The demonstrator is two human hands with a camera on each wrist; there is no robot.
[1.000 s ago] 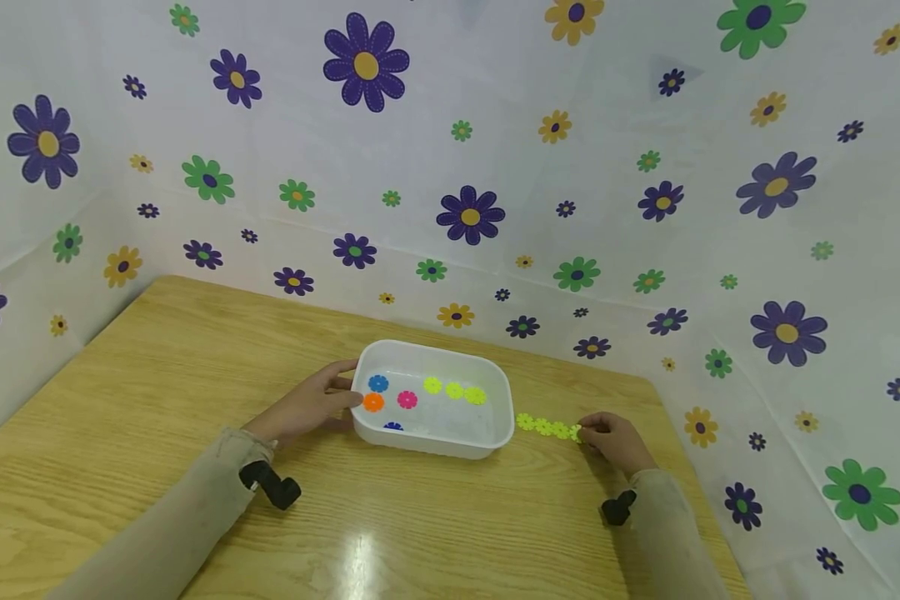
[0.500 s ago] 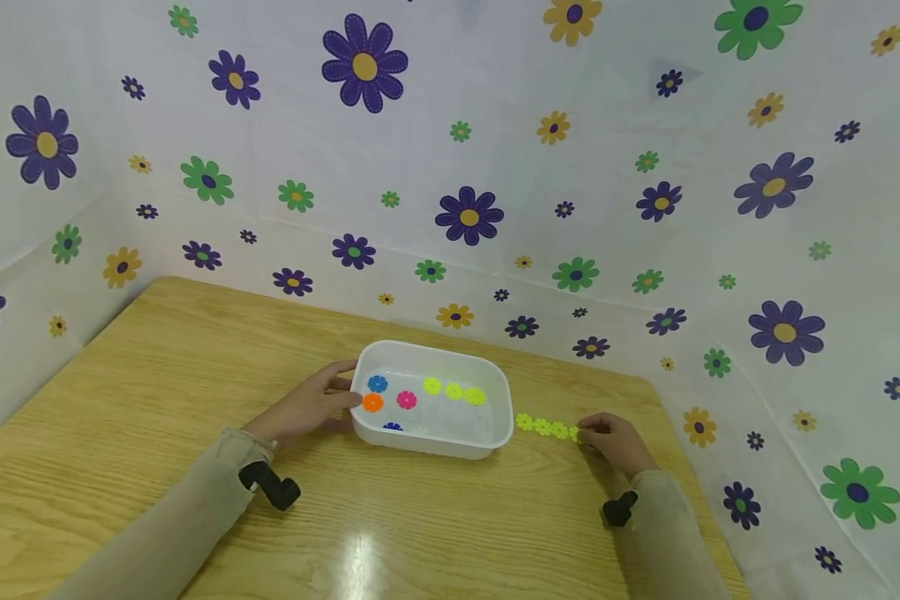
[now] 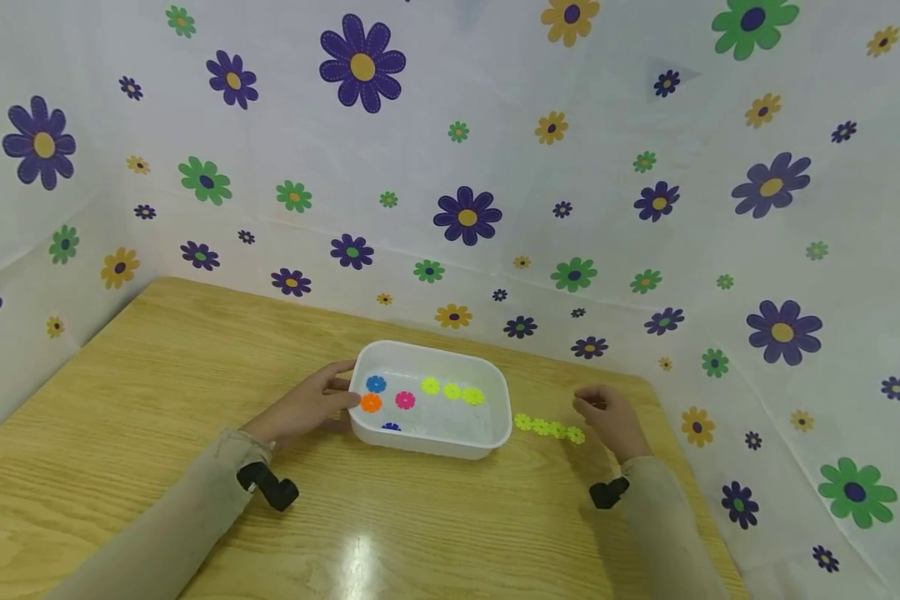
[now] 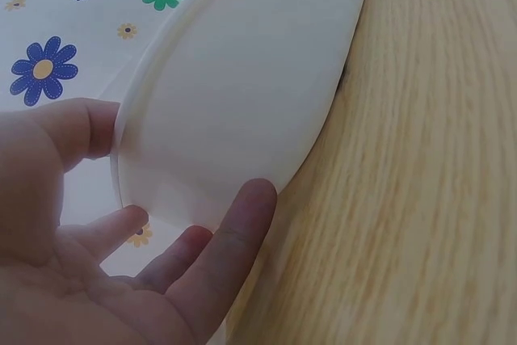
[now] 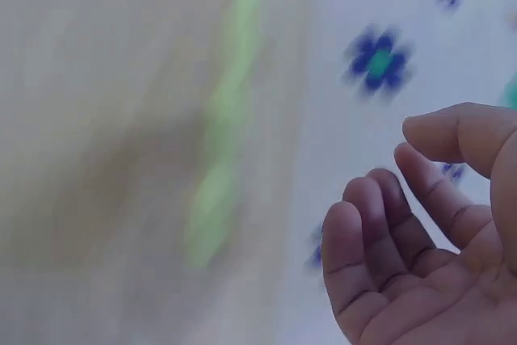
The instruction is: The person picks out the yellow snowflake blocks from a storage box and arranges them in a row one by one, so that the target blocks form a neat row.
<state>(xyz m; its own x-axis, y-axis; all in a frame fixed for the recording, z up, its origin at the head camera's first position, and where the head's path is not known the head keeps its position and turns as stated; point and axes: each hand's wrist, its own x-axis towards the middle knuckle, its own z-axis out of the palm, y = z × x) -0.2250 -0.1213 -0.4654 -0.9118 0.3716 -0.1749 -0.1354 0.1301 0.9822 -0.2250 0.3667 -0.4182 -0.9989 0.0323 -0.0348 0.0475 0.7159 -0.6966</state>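
Observation:
My left hand [image 3: 307, 410] grips the left end of a white plastic tub [image 3: 427, 442], its thumb hooked over the rim. In the left wrist view the fingertips [image 4: 257, 195] lie against the outer wall. Inside the tub are several flower-shaped discs: light blue [image 3: 376, 384], orange [image 3: 371, 403], pink [image 3: 405, 400], a partly hidden dark blue one [image 3: 392, 427] and three yellow ones [image 3: 452, 391] in a row. Right of the tub, a chain of yellow flower discs [image 3: 542, 427] lies on the table. My right hand [image 3: 615, 423] hovers past its right end, fingers loosely bent, holding nothing.
The wooden table [image 3: 420, 525] ends at a white flower-printed sheet [image 3: 412, 150] behind it and at both sides. A black wrist mount [image 3: 268, 485] sits on the left sleeve, another black mount [image 3: 609, 492] on the right one.
My right hand has let go of the right end of the yellow chain and moved up and away from it. The left hand and the tub have stayed put.

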